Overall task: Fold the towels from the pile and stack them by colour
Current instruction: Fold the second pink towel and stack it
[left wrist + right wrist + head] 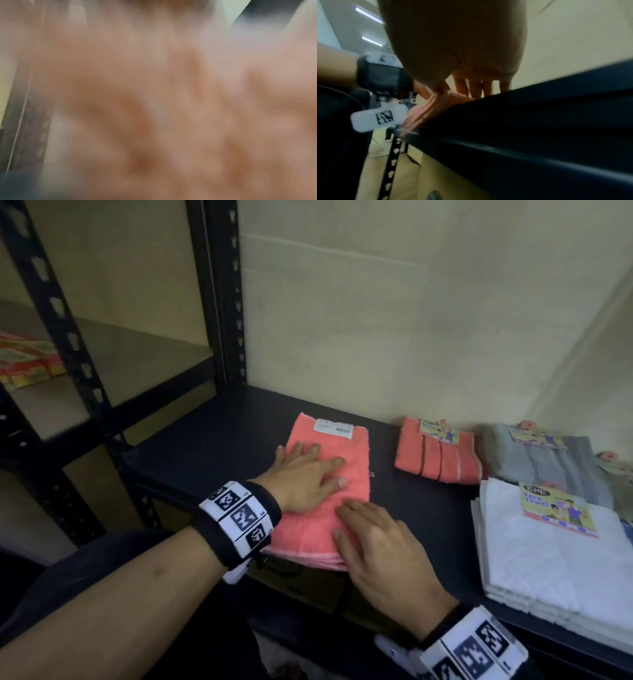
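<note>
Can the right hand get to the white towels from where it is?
Probably yes. The right hand rests flat on the pink towel, holding nothing, and only bare shelf shows between it and the white towels.

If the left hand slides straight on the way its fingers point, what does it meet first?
The left hand lies flat on the coral towel, fingers aimed right and slightly back. Past the towel's edge is bare shelf, then probably the striped coral towel; depth is uncertain.

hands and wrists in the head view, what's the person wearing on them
Both hands are bare, no gloves or rings showing. The left hand has a black wrist strap carrying white blocks printed with black square tag patterns. The right hand wears a matching tagged band. The forearms are bare. In the right wrist view a thin dark cable runs near the left strap.
</note>
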